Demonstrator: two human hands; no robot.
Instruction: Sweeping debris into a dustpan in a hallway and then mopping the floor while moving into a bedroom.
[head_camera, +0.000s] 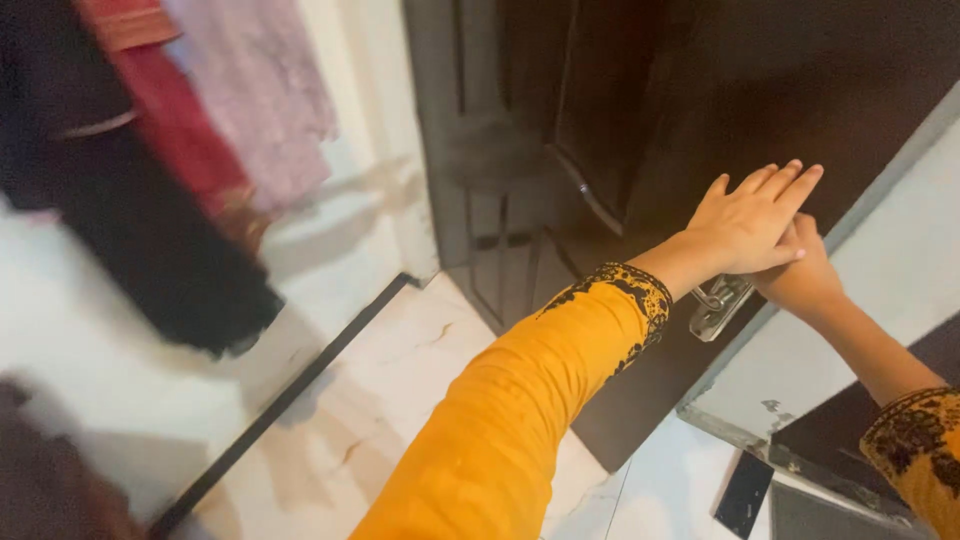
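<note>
The left hand (752, 222) lies flat, fingers straight and together, on the dark brown door (760, 80), gripping nothing. The right hand (803, 275) sits beneath it at the door's edge; its grip cannot be told. Below them a silver lock plate (718, 307) holds a key. A small black rectangle (744, 493) lies on the white floor (400, 400).

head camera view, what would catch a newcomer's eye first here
First, the two hands pressed flat on the dark wooden door at right: the left hand lies over the right hand, just above a metal door handle. The bright orange sleeve with black embroidered cuff crosses the middle, and red, pink and black garments hang blurred at upper left.
</note>
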